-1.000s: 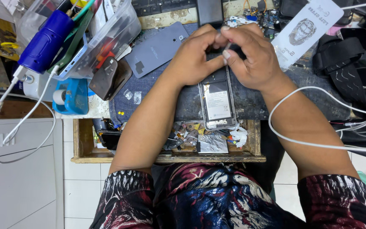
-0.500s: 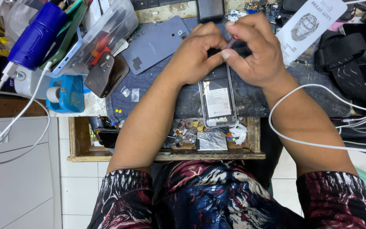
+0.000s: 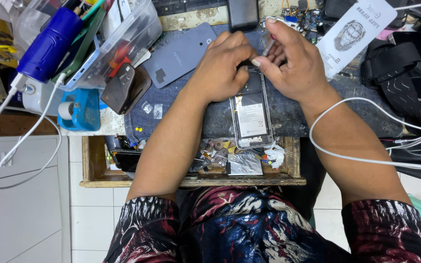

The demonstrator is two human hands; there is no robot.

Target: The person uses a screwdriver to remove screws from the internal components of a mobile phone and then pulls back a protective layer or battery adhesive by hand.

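Observation:
An opened phone (image 3: 252, 117) with its back off lies lengthwise on the dark work mat (image 3: 288, 117), its battery showing. My left hand (image 3: 220, 68) rests on the phone's top end, fingers curled down onto it. My right hand (image 3: 293, 58) pinches a thin metal tool (image 3: 268, 47), its tip pointing down at the phone's top end beside my left fingertips. The phone's upper part is hidden under both hands. A grey back cover (image 3: 181, 53) lies on the mat left of my left hand.
A clear plastic box (image 3: 118, 34) of tools and a blue cylindrical device (image 3: 49, 44) stand at the left. A white cable (image 3: 347, 151) loops over my right forearm. An open wooden drawer (image 3: 191, 168) of small parts sits below the mat. Black pouches (image 3: 400, 68) lie right.
My right hand has risen and turned, so the thin metal tool now shows between its fingers. The view has shifted slightly; the phone has stayed in place.

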